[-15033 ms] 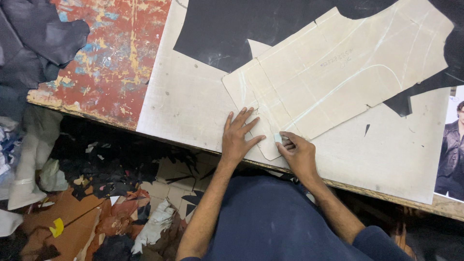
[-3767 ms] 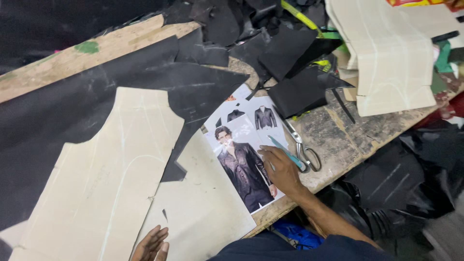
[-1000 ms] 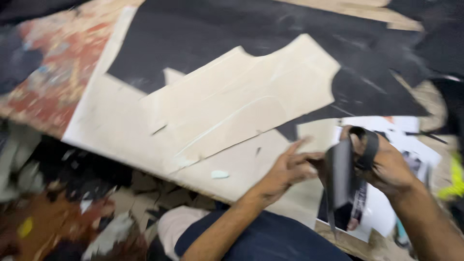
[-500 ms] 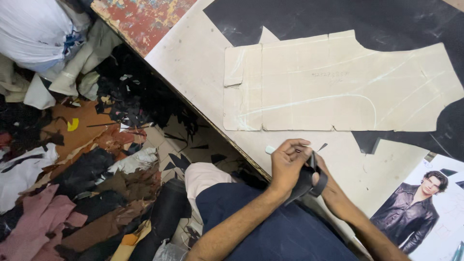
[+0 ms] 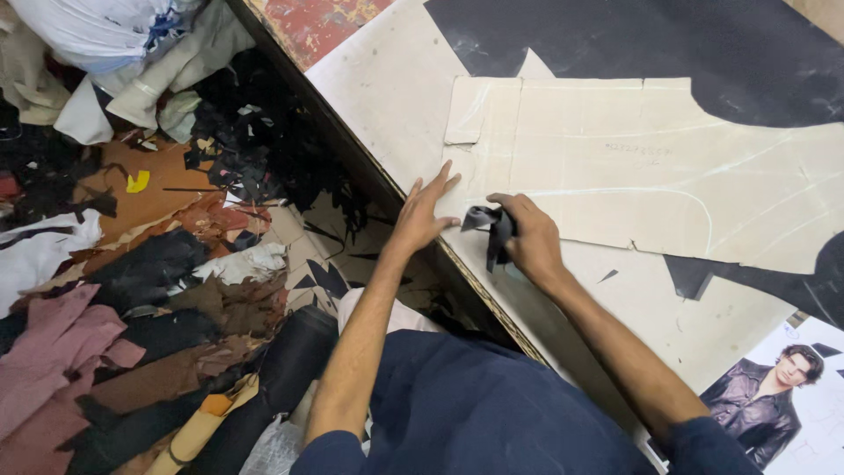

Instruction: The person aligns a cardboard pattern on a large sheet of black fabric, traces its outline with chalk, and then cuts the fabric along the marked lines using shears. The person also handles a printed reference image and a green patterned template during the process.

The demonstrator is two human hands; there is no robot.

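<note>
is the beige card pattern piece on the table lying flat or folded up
Flat. The beige card pattern piece lies spread on the pale board and the black sheet, its whole outline showing. The left hand rests at its corner.

Right hand (image 5: pixel 530 239) grips black scrap (image 5: pixel 492 230); left hand (image 5: pixel 422 211) presses paper pattern (image 5: pixel 633 167).

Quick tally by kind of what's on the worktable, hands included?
Cream card pattern piece: 1
Large black leather sheet: 1
Printed photo of a person in a dark jacket: 1
Small black leather scrap, held in the right hand: 1
Hands: 2, with the left hand lying flat at the table edge
Total: 6
</note>
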